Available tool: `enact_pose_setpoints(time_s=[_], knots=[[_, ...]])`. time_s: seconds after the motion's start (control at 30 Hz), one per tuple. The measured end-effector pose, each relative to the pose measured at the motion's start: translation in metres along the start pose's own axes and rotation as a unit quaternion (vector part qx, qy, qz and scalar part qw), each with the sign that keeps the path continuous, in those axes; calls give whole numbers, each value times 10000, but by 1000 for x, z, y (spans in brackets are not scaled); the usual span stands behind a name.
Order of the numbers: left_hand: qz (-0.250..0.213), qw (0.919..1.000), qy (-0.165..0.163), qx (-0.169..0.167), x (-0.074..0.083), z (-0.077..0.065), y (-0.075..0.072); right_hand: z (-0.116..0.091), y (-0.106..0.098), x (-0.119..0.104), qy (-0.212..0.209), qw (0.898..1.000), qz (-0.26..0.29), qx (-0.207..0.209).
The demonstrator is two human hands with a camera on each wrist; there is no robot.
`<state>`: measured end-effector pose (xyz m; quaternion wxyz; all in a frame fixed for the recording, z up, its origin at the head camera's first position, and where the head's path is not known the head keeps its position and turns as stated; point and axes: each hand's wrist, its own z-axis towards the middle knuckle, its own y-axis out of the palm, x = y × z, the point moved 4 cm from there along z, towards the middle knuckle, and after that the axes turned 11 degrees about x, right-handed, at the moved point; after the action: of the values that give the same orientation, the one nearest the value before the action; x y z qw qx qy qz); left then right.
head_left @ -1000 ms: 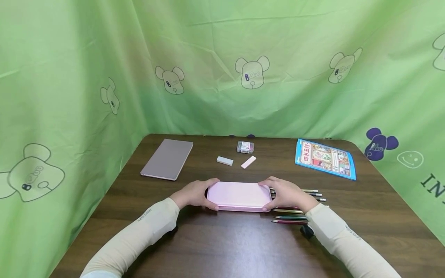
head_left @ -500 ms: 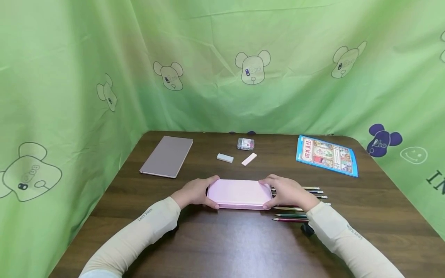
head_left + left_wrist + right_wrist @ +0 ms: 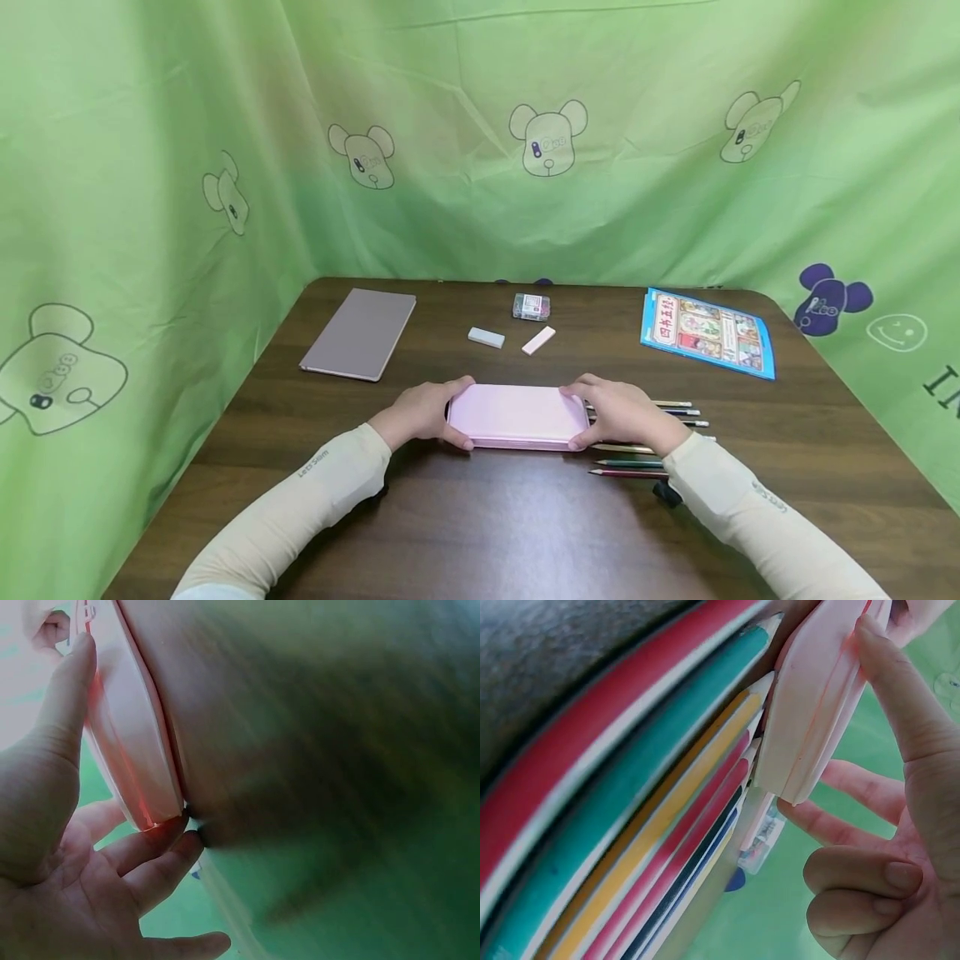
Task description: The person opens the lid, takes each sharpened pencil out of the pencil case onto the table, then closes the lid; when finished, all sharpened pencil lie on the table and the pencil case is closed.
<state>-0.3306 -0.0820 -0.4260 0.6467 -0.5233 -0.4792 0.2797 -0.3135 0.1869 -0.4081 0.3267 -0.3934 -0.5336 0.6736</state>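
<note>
A pink pencil case (image 3: 519,413), closed, lies flat at the middle of the table between both hands. My left hand (image 3: 422,412) holds its left end, thumb on the near side and fingers at the far side. At the opposite end, my right hand (image 3: 621,413) grips it the same way. The left wrist view shows the case's side (image 3: 124,712) and zip line, with the thumb along it. In the right wrist view, two fingers of that hand are curled into the palm. Several pencils (image 3: 641,825) lie side by side by the case's right end, partly under the right hand and forearm.
A grey notebook (image 3: 362,335) lies at the back left. Two erasers, one pale blue (image 3: 486,337) and one pink (image 3: 538,340), lie beyond the case, with a small clear box (image 3: 532,307) behind them. A blue-edged booklet (image 3: 707,333) is at the back right. Green cloth (image 3: 465,217) hangs behind the table.
The head view has tilted slightly, so the table things appear a little higher. Both hands keep their hold on the pencil case, which has not visibly moved on the table.
</note>
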Motion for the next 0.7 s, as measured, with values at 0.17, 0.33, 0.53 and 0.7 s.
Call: enact_pose_setpoints(time_s=[0.17,0.33,0.53,0.7], knots=[[53,9999,58,68,3,-1,2,-4,-1,-1,-44,10000,-73,28],[29,9999,97,103,3,-1,3,-5,1,-2,-16,10000,-31,36],[1,9998,97,-175,0,6,6,-1,6,4,89,10000,2,-30],[54,9990,253,-357,-5,15,4,3,5,9,162,9999,-6,53]])
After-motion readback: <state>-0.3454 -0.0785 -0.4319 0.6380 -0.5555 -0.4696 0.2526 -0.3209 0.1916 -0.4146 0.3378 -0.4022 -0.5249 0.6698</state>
